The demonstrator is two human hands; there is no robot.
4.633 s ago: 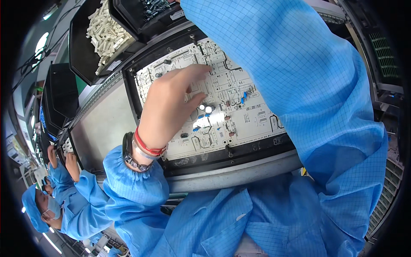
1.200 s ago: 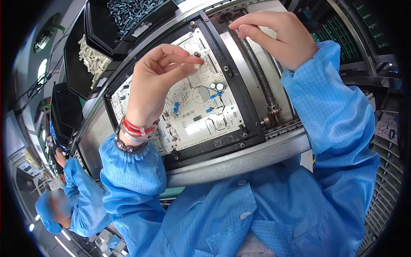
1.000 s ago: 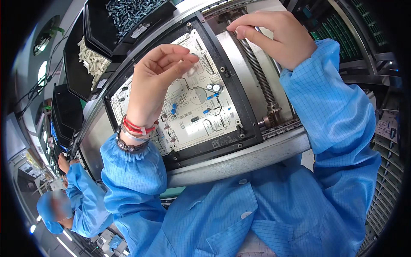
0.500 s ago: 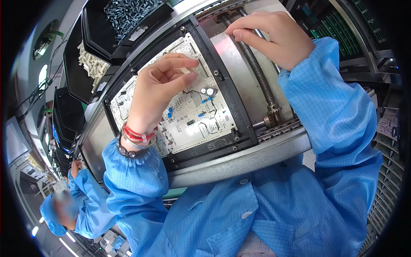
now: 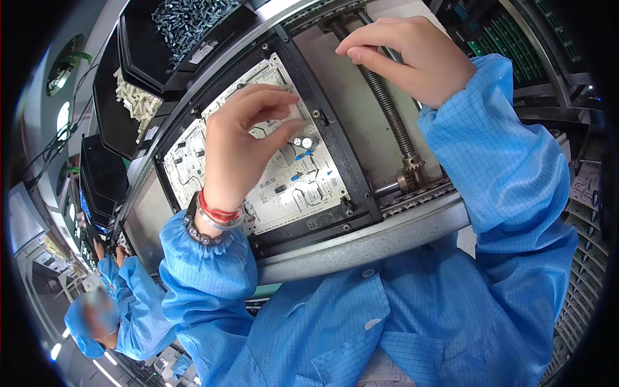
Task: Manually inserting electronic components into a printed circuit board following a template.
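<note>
My left hand, with red and beaded bands at its wrist, hovers over a white circuit board. Its thumb and fingers are parted in a C shape, with nothing visible between them. The board sits in a black carrier frame and bears blue parts and two round capacitors. Above the threaded rod, to the right of the frame, my right hand pinches thumb against index finger. Whatever it may hold there is too small or hidden to make out.
Black bins hold dark blue-grey components and white connectors at the upper left. A metal rail runs along the near side. Green boards stand in a rack at the far right. A co-worker in blue works at the lower left.
The carrier frame with its board has shifted slightly left. My left thumb and fingers have spread wider. My right hand stays pinched in nearly the same place. The co-worker's hands have moved.
</note>
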